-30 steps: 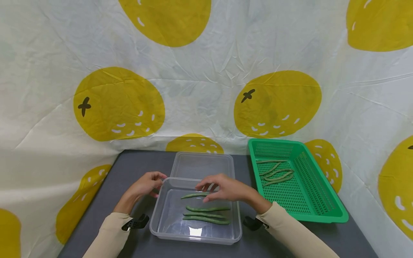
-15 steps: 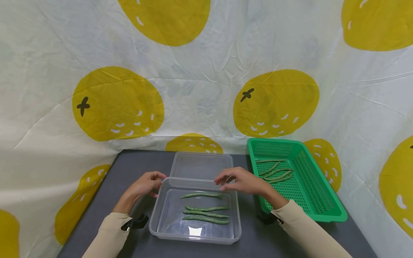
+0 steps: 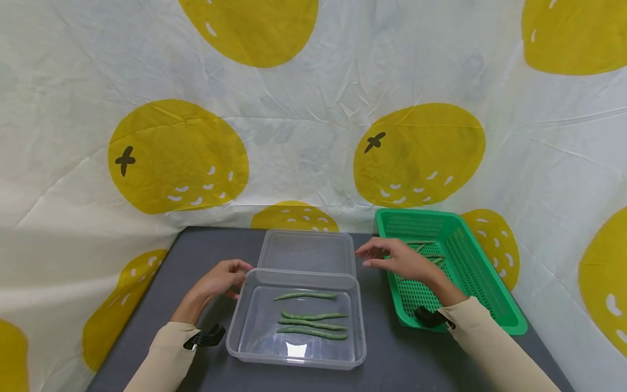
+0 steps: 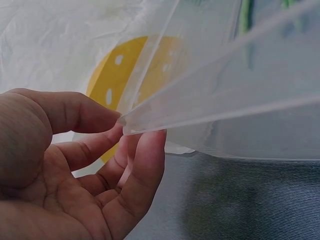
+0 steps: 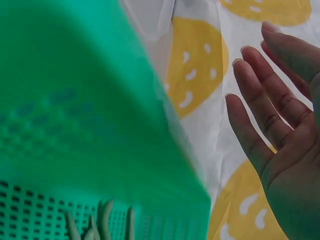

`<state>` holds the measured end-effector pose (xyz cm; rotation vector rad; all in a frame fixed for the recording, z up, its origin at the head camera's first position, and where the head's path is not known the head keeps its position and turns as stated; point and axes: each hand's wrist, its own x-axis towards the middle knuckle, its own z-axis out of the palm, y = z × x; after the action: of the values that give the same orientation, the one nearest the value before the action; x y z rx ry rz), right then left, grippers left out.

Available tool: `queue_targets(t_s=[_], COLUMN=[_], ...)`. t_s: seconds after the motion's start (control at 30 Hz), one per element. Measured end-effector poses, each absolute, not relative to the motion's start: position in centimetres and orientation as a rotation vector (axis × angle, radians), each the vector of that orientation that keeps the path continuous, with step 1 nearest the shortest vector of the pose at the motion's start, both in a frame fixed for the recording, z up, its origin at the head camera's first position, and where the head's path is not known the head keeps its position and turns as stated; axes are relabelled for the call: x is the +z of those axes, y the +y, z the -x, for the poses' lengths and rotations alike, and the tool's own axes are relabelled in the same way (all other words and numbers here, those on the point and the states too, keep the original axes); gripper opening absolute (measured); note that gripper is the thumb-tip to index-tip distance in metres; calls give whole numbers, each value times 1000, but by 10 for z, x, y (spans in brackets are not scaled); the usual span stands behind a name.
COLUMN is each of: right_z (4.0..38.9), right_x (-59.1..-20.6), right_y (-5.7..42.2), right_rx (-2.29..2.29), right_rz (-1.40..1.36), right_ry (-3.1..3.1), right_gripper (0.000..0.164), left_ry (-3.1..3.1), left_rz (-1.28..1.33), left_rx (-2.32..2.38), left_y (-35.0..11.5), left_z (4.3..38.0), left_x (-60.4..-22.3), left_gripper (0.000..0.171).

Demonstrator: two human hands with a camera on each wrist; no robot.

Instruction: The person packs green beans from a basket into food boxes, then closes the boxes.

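A clear plastic container (image 3: 254, 340) stands at the middle of the table, with several green beans (image 3: 312, 332) lying crosswise inside. My left hand (image 3: 222, 280) pinches its far left corner; thumb and fingertips meet at the rim (image 4: 210, 117) in the left wrist view. My right hand (image 3: 399, 258) hovers by the left wall of a green basket (image 3: 490, 329), fingers loosely bent and holding nothing. The right wrist view has that hand with its fingers spread apart, beside the basket wall. More green beans (image 5: 105, 220) lie in the basket, partly hidden by the right hand in the head view.
A clear flat lid (image 3: 306, 250) lies right behind the container. The dark grey table (image 3: 210, 245) ends at a white cloth backdrop (image 3: 303, 163) printed with yellow fruit. Each wrist wears a black strap (image 3: 208, 337).
My right hand has moved from over the container rightward to the basket, and a bean it was close over stays in the container. The left hand keeps its place at the corner.
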<state>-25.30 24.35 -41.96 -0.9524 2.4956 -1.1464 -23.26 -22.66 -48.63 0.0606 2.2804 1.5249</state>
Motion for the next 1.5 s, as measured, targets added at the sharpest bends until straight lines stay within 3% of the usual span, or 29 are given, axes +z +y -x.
queue_targets(t_s=[0.43, 1.0, 1.5], right_z=[280, 315, 328], right_x=[-430, -453, -476], right_y=[276, 323, 354], right_rx=[-1205, -1247, -1190], right_rz=[777, 688, 581], right_ry=[2643, 2621, 2625], right_gripper=[26, 41, 45], left_ry=[2241, 2219, 2214], left_rz=[-56, -51, -42], left_rx=[1546, 1549, 1554], left_y=[-230, -231, -230], left_z=[233, 234, 236], left_x=[-483, -481, -479], left_gripper=[36, 36, 35])
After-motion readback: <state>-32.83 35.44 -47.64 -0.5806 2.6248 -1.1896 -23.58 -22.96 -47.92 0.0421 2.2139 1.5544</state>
